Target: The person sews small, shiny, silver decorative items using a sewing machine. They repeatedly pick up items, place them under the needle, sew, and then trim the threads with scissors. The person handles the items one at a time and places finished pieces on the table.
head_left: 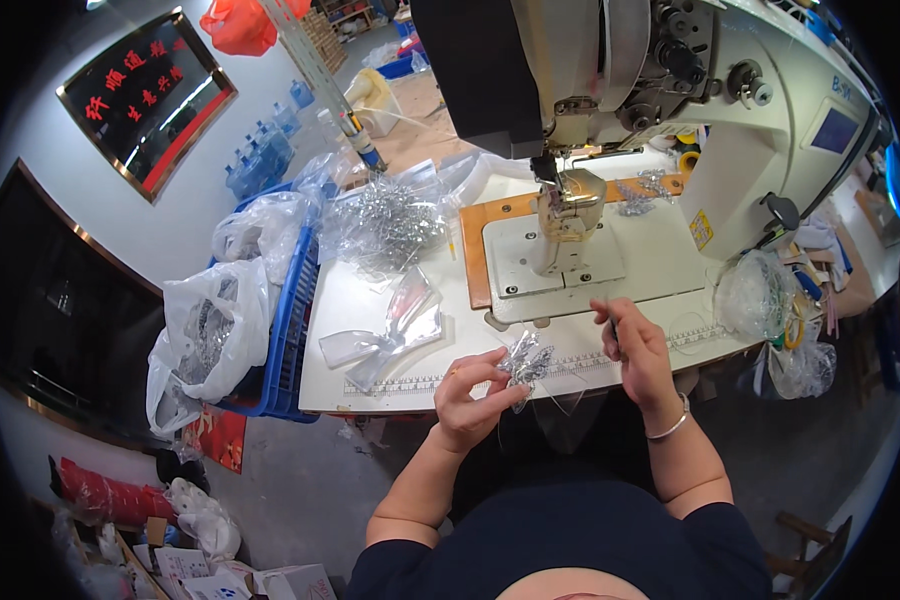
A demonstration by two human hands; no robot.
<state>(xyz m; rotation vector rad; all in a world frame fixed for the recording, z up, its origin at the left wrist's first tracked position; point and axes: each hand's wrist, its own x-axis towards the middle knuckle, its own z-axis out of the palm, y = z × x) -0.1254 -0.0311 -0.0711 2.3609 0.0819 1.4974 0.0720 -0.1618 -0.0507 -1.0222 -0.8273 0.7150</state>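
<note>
My left hand [470,400] is closed on a bunch of silver, glittery strips [526,364] just above the table's front edge. Thin clear threads hang from the bunch. To its right, my right hand [640,350] is raised over the printed ruler with fingers curled round a small dark tool [618,340], mostly hidden by the fingers. A clear and silvery plastic bow [390,335] lies on the table left of my hands. Beyond them stands the sewing machine's post [567,225] on its white plate [510,265].
A heap of silver strips [390,220] lies at the table's back left. Beside it stands a blue crate [295,310] with white plastic bags [215,330]. The machine arm [810,110] spans the right side. A bundled clear bag [760,295] sits at the right edge.
</note>
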